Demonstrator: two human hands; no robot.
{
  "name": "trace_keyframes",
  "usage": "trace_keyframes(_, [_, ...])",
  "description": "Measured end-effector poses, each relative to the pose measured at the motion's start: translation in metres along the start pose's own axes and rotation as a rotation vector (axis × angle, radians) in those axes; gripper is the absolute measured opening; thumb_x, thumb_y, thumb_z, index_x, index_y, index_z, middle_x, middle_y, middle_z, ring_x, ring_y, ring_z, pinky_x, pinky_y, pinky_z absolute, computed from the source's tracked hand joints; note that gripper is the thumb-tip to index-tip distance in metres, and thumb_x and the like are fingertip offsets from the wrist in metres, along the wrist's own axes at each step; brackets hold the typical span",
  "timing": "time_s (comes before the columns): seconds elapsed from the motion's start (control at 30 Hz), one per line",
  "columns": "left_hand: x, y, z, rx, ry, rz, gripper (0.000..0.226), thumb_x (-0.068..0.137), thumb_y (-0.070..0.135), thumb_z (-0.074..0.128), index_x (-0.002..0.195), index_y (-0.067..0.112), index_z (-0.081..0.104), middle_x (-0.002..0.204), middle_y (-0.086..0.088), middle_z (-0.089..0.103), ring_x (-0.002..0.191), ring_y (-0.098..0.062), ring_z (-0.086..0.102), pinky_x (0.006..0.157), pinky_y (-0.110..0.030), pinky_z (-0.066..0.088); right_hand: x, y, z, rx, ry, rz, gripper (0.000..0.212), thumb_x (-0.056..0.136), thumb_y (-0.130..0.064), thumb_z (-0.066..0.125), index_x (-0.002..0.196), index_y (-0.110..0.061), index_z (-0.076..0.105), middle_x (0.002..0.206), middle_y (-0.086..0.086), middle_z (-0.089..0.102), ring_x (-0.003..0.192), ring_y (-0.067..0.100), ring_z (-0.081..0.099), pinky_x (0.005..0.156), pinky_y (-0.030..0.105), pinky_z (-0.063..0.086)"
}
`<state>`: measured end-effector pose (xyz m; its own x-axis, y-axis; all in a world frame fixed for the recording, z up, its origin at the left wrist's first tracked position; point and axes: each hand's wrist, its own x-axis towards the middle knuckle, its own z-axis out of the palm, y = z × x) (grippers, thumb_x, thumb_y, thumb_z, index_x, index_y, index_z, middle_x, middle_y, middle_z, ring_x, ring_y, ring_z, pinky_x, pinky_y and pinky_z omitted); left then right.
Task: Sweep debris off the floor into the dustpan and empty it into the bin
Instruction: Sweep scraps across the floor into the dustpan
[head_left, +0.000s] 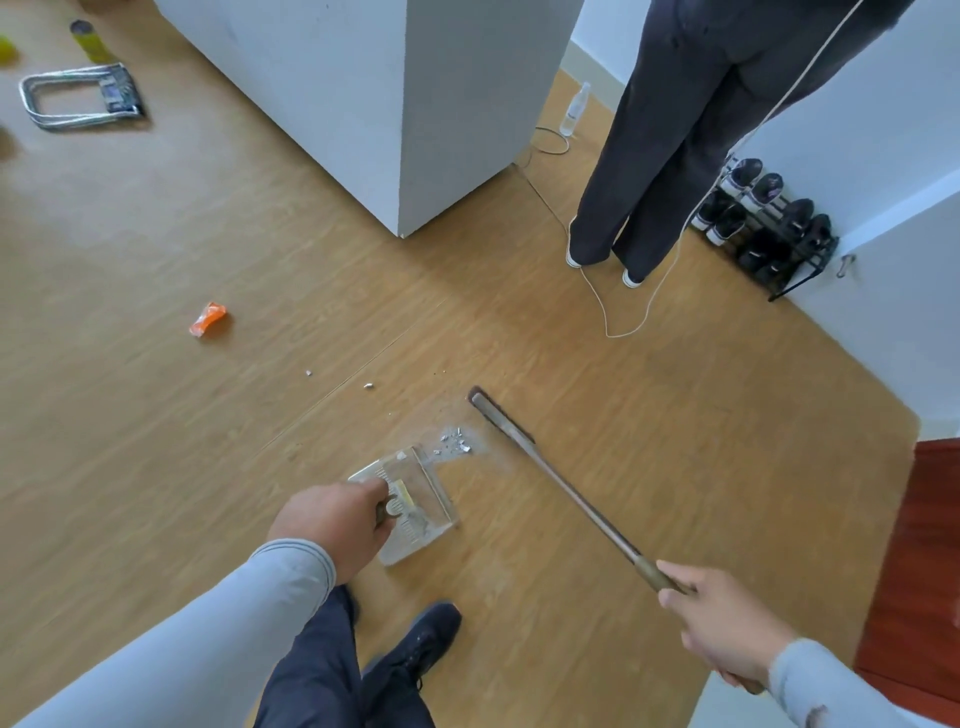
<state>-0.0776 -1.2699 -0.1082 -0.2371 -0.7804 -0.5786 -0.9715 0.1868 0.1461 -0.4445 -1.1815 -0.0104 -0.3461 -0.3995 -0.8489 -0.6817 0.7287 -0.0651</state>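
Presently sweeping — right hand (727, 623) is curling round the broom (566, 493) handle's near end, its long axis running away up-left to the head beside the debris pile (454, 441). Left hand (332, 525) is gripping the dustpan (410, 499) handle, mouth facing that pile. Few bits are lying inside; orange wrapper (209, 318) and scattered flecks are remaining — bin unseen.

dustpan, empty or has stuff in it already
Not empty: the dustpan holds a few pale scraps inside. Most of the debris pile lies on the floor just outside its mouth.
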Motion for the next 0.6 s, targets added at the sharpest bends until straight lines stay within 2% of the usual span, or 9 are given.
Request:
trace_keyframes(0.07, [0.001, 0.000, 0.000, 0.013, -0.007, 0.009, 0.028, 0.102, 0.053, 0.039, 0.111, 0.031, 0.053, 0.068, 0.011, 0.046, 0.069, -0.019, 0.055, 0.056, -0.029, 0.042, 0.011, -0.021, -0.010, -0.004, 0.077, -0.046, 0.046, 0.103, -0.022, 0.051, 0.149, -0.025, 0.048, 0.061, -0.010, 0.056, 0.035, 0.004, 0.048, 0.035, 0.015, 0.034])
trace_keyframes(0.13, [0.002, 0.000, 0.000, 0.013, -0.006, 0.006, 0.028, 0.102, 0.053, 0.039, 0.110, 0.031, 0.053, 0.069, 0.011, 0.046, 0.069, -0.019, 0.055, 0.056, -0.029, 0.042, 0.047, -0.050, -0.011, -0.079, 0.122, -0.117, 0.049, 0.102, -0.028, 0.052, 0.151, -0.025, 0.048, 0.074, -0.015, 0.055, 0.053, 0.005, 0.051, 0.048, 0.015, 0.041])
trace_keyframes(0.2, [0.003, -0.001, 0.000, 0.007, -0.006, 0.002, 0.027, 0.102, 0.052, 0.039, 0.108, 0.030, 0.052, 0.071, 0.010, 0.049, 0.069, -0.020, 0.057, 0.057, -0.030, 0.043, 0.095, -0.084, -0.010, -0.121, 0.147, -0.163, 0.052, 0.100, -0.031, 0.051, 0.152, -0.026, 0.047, 0.096, -0.007, 0.064, 0.072, 0.014, 0.057, 0.068, 0.023, 0.049])
trace_keyframes(0.23, [0.004, -0.001, 0.001, -0.001, -0.010, 0.003, 0.026, 0.102, 0.052, 0.039, 0.107, 0.031, 0.052, 0.073, 0.009, 0.051, 0.070, -0.020, 0.058, 0.057, -0.030, 0.044, 0.116, -0.104, -0.007, -0.136, 0.144, -0.171, 0.053, 0.099, -0.032, 0.049, 0.152, -0.028, 0.046, 0.107, -0.003, 0.065, 0.079, 0.018, 0.060, 0.072, 0.024, 0.049])
trace_keyframes(0.3, [0.004, -0.003, 0.005, -0.022, -0.002, 0.012, 0.025, 0.101, 0.053, 0.039, 0.107, 0.032, 0.052, 0.079, 0.009, 0.058, 0.074, -0.019, 0.062, 0.061, -0.030, 0.049, 0.150, -0.138, 0.003, -0.206, 0.126, -0.193, 0.053, 0.097, -0.029, 0.046, 0.150, -0.030, 0.046, 0.117, 0.003, 0.064, 0.081, 0.025, 0.062, 0.071, 0.026, 0.050])
trace_keyframes(0.37, [0.005, -0.004, 0.007, -0.032, 0.011, 0.020, 0.025, 0.101, 0.053, 0.040, 0.109, 0.033, 0.053, 0.084, 0.009, 0.063, 0.077, -0.020, 0.065, 0.065, -0.031, 0.052, 0.167, -0.159, 0.016, -0.323, 0.084, -0.202, 0.054, 0.096, -0.024, 0.042, 0.150, -0.027, 0.046, 0.117, 0.006, 0.062, 0.084, 0.028, 0.059, 0.074, 0.030, 0.051])
trace_keyframes(0.5, [0.007, -0.002, 0.004, -0.019, -0.004, 0.018, 0.026, 0.102, 0.052, 0.039, 0.109, 0.032, 0.053, 0.087, 0.009, 0.064, 0.079, -0.022, 0.066, 0.066, -0.032, 0.052, 0.151, -0.139, 0.029, -0.533, 0.032, -0.141, 0.064, 0.097, -0.019, 0.044, 0.158, -0.037, 0.029, 0.145, 0.005, 0.054, 0.115, 0.032, 0.062, 0.093, 0.033, 0.052])
trace_keyframes(0.6, [0.005, -0.002, 0.001, -0.037, -0.005, 0.020, 0.025, 0.101, 0.053, 0.040, 0.108, 0.032, 0.052, 0.088, 0.009, 0.064, 0.080, -0.021, 0.066, 0.066, -0.031, 0.052, 0.128, -0.092, 0.027, -0.613, 0.034, -0.101, 0.064, 0.097, -0.024, 0.037, 0.156, -0.047, 0.026, 0.143, 0.002, 0.056, 0.115, 0.030, 0.064, 0.093, 0.036, 0.055])
